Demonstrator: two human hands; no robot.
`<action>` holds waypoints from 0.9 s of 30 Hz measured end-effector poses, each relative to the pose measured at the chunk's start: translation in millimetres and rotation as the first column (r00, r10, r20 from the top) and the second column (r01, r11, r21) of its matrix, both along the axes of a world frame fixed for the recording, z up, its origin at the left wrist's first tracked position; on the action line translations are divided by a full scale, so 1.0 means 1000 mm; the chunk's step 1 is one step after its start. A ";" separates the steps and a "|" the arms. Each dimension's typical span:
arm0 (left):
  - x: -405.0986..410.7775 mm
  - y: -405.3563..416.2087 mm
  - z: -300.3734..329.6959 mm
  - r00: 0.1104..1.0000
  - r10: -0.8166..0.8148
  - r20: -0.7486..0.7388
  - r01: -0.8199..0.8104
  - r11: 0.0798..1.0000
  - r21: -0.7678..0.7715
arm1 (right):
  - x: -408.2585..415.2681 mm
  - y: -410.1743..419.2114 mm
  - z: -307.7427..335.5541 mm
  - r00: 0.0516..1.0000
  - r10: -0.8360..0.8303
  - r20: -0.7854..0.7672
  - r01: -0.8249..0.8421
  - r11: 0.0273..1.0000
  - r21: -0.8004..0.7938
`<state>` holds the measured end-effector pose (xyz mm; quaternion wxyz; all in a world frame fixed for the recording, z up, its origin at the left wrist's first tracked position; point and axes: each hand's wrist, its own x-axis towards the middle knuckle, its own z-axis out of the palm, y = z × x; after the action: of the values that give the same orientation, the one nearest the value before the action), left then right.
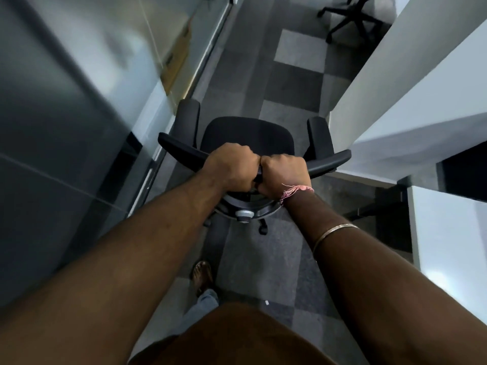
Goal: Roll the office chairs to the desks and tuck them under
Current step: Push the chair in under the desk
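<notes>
Both arms reach forward, left hand (pixel 232 164) and right hand (pixel 283 175) clenched side by side on the office chair (pixel 247 135) backrest top (steering it centrally); desk (pixel 411 122) near, right.

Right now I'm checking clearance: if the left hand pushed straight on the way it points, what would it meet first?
The left hand grips the office chair's backrest top. Straight ahead lies the chair's seat, then open carpet aisle; depth is uncertain.

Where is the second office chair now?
In the head view, only the second chair's wheeled base shows at the top right, far down the aisle past the gripped chair, beside the white desk panel.
</notes>
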<state>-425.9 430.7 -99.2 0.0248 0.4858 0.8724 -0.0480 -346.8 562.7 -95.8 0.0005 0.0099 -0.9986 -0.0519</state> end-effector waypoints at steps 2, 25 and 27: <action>-0.040 0.014 0.003 0.999 -0.043 -0.011 0.043 0.999 -0.023 | -0.036 0.011 0.000 0.999 -0.046 -0.013 0.046 0.999 0.003; -0.413 0.265 0.011 0.998 -0.056 0.017 0.056 0.997 -0.051 | -0.402 0.253 -0.003 0.994 -0.103 -0.029 0.103 0.995 0.007; -0.441 0.286 0.010 0.998 -0.066 0.016 0.067 0.996 -0.052 | -0.428 0.274 -0.003 0.993 -0.115 -0.030 0.116 0.993 0.011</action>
<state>-866.4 716.4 -89.5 0.0421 0.5142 0.8539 -0.0684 -774.7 836.3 -98.6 0.0121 -0.0486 -0.9970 -0.0583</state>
